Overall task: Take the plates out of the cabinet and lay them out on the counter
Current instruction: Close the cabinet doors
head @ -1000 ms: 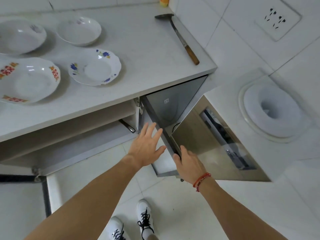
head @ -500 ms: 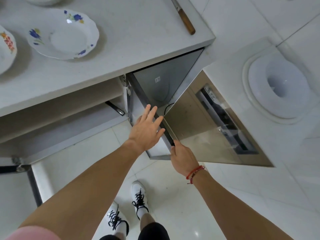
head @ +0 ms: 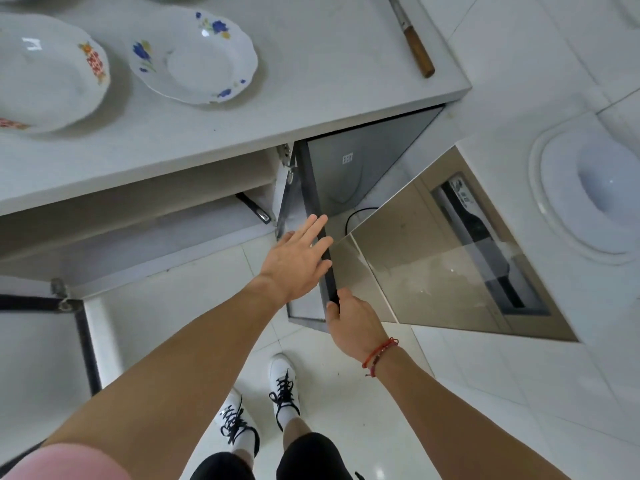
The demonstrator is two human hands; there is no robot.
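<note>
At the bottom of the frame stand two white shoes (head: 273, 407) with black laces on a pale tiled floor (head: 346, 393), below black shorts and a pink sleeve at the lower left corner. Both bare forearms reach up toward the middle of the frame. The right hand (head: 355, 327), with a red bracelet (head: 379, 355) at the wrist, is closed around the lower end of the dark edge of a glass cabinet door (head: 433, 258), fingers wrapped behind it and thumb on the near side. The left hand (head: 298, 259) is spread flat and wide, holding nothing, its fingertips lying over the same dark edge higher up, at the middle of the frame. The door stands swung open toward the right, its glass reflecting dark shapes. Behind it the cabinet (head: 363, 168) shows a grey inner wall with a small sticker and a black cable on its floor; I see no plates inside. Left of it an open white shelf (head: 138, 216) runs under the desk. Farther up, on the white desk (head: 329, 74), lie the plates: a blue-flowered plate (head: 194, 57) at upper centre-left and a red-patterned plate (head: 45, 74) at the upper left edge, just apart. A wooden-handled knife (head: 414, 39) lies near the desk's right end.
</note>
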